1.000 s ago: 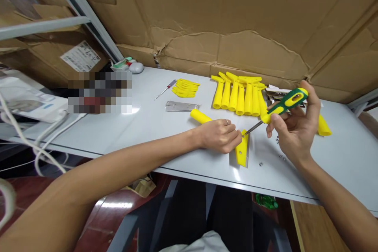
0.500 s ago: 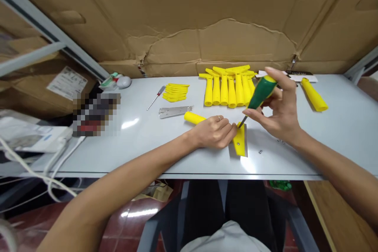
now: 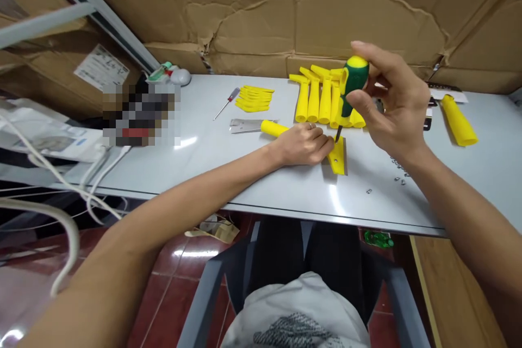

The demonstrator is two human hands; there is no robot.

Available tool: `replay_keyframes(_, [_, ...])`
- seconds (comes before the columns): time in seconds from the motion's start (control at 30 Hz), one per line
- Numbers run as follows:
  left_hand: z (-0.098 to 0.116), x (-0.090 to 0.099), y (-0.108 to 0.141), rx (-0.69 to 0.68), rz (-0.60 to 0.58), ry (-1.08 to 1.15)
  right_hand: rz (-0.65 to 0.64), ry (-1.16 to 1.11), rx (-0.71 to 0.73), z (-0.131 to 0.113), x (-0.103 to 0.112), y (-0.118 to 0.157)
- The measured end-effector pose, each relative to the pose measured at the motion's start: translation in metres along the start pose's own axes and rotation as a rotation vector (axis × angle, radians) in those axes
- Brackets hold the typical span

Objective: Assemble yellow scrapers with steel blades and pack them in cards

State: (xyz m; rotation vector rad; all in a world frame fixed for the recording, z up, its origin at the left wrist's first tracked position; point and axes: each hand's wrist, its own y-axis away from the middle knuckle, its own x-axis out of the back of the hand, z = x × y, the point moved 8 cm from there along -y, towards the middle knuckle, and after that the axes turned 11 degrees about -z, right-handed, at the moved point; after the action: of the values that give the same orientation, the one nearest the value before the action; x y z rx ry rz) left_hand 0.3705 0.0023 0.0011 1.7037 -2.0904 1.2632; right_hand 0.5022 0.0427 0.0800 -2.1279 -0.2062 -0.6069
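Note:
My left hand (image 3: 306, 144) is closed around a yellow scraper (image 3: 337, 163), pressing it to the table. The scraper's round handle end sticks out to the left, and its flat head with a metal blade along the right edge shows on the other side. In my right hand (image 3: 397, 98) is a green and yellow screwdriver (image 3: 354, 81), held nearly upright by the fingers. Its tip meets the scraper head close to my left fingertips, where a screw may sit hidden. Another screw shows lower on the head. Several small screws (image 3: 399, 179) lie beneath my right wrist.
Behind my hands stands a row of yellow scraper handles (image 3: 313, 99). Left of them lie several flat yellow pieces (image 3: 255, 99), a small screwdriver (image 3: 227, 103) and metal blades (image 3: 244, 126). A single yellow handle (image 3: 460, 119) rests at right. White cables (image 3: 87, 190) hang off the left edge.
The view has tilted down and shifted. The screwdriver has gone from leaning to nearly upright, its tip still at the scraper head. My left hand keeps its hold.

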Motion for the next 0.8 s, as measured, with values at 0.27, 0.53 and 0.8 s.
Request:
replay_keyframes(0.27, [-0.002,-0.005,-0.013,-0.121,0.013,-0.029,-0.026,-0.089,-0.054,-0.006,0.014,-0.014])
replay_keyframes(0.53, [-0.002,-0.027,-0.006,-0.087,-0.135,0.042,0.191,0.005,0.257,0.015,0.044,0.007])
replay_keyframes(0.8, [-0.006,-0.034,0.002,-0.008,-0.297,0.219,0.195,-0.115,0.089,0.044,0.046,0.025])
